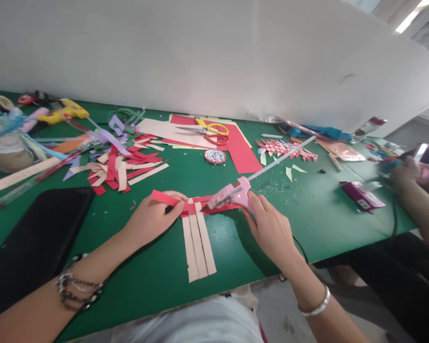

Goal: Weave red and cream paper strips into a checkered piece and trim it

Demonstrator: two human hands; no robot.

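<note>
Near the bench's front edge, the right hand [271,228] grips a pink glue gun [232,194] whose hot tip could burn the left hand [153,216] pinching the red strip [164,197].

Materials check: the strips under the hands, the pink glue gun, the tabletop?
Strips: looks like matte paper or thin card, flat with clean-cut edges. Pink glue gun in the right hand: likely moulded plastic, slightly glossy, with a translucent stick at the back. Tabletop: smooth green surface with soft sheen, perhaps a mat or laminate.
</note>
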